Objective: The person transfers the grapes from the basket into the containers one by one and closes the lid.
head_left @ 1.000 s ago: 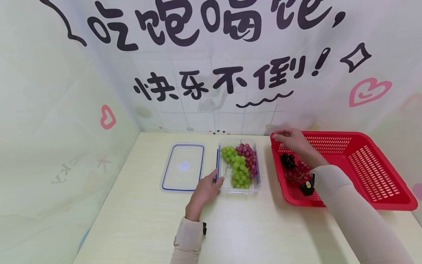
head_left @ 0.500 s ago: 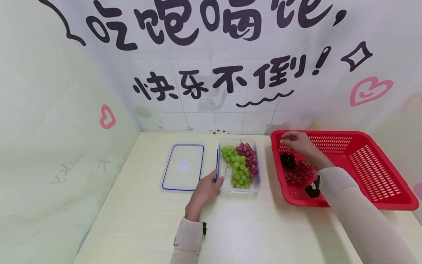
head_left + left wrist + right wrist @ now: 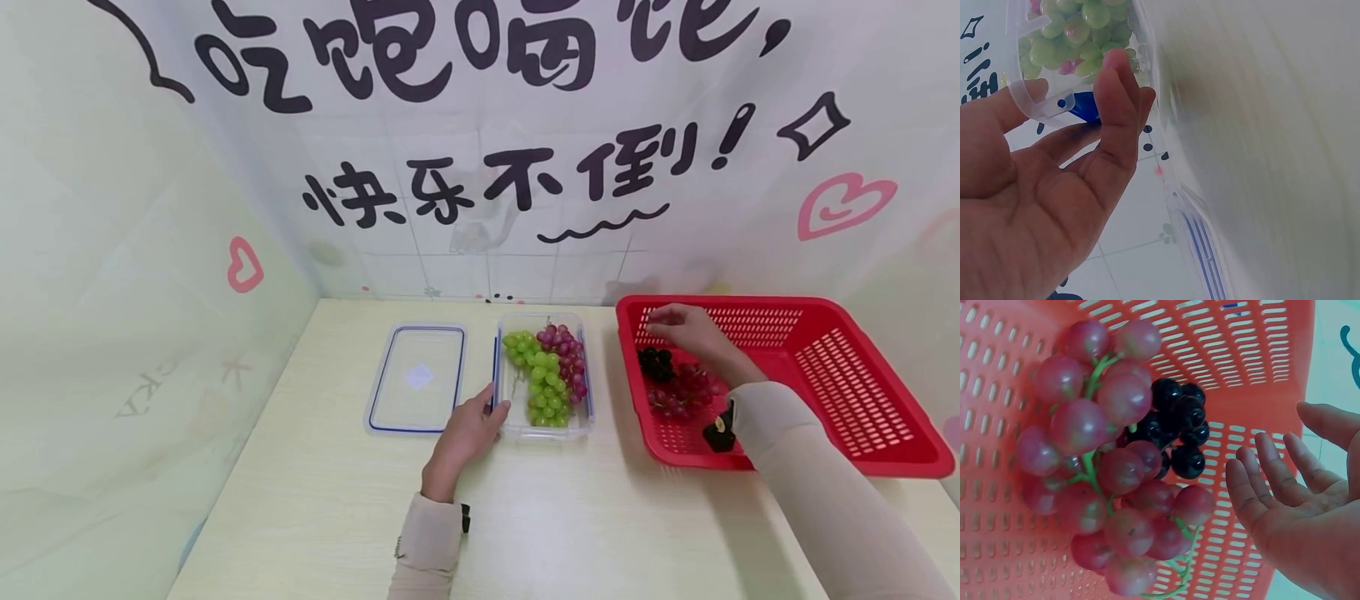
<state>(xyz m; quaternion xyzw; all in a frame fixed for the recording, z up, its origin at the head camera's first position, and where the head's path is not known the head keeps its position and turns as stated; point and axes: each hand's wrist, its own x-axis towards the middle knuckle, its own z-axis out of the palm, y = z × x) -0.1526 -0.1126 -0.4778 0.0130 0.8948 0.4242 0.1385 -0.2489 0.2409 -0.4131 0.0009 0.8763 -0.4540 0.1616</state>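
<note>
My left hand (image 3: pixel 471 429) holds a clear plastic food container (image 3: pixel 510 425) by its left side near the front corner. In the left wrist view its thumb and fingers sit around the wall beside a blue latch (image 3: pixel 1085 106). Green grapes (image 3: pixel 550 387) and a purple-red bunch (image 3: pixel 572 358) lie inside. Over the left part of a red plastic basket (image 3: pixel 795 450), my right hand (image 3: pixel 693 333) hovers with relaxed fingers and nothing in them. Below it rest a red grape bunch (image 3: pixel 1129 531) and a small black bunch (image 3: pixel 1179 419), apart from the fingertips in the right wrist view.
A clear lid (image 3: pixel 416 379) with a blue seal lies flat on the pale wooden table (image 3: pixel 337 500), left of the container. Behind the table hangs a white printed backdrop (image 3: pixel 480 275) with black lettering. The basket's raised rim borders the right hand's area.
My right hand has shifted from the basket's back left rim slightly right and toward me, over the basket. My left hand and the container stay in place.
</note>
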